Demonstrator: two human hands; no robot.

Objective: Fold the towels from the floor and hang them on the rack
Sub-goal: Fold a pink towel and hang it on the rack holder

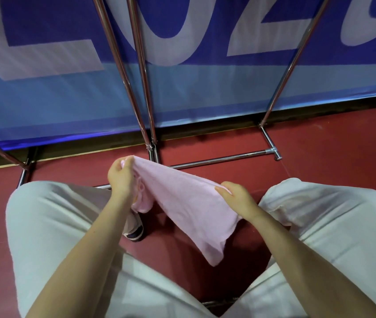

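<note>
A pale pink towel [189, 207] hangs stretched between my two hands above the red floor, between my knees. My left hand [121, 177] pinches its upper left corner, raised slightly higher. My right hand [237, 198] grips the right edge of the towel. The loose lower part droops down to a point near the middle. The chrome rack [221, 159] stands just in front of me, its slanted poles rising up and its base bars lying on the floor.
A blue banner [205, 88] with large white letters stands behind the rack. My legs in light trousers [51, 221] fill both sides of the view, with a shoe [135, 232] below the towel. Red floor [331, 138] lies on the right.
</note>
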